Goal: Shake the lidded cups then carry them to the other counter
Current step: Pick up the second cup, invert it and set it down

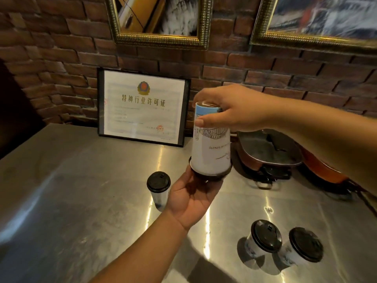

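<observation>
**Inverted cup, lid at risk**

At 9 o'clock, a black-lidded white paper cup [158,189] stands clear. The left hand [191,199] cups the lid of the upside-down white printed cup [211,148]; the right hand [230,109] clenches its base. A loose lid could spill. Two lidded cups [265,240] crowd 5 o'clock; the steel counter [81,190] lies open leftward.

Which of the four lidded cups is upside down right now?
The cup held between both hands: its black lid faces down on the left hand while the right hand grips its base. The other three stand upright on the counter.
</observation>
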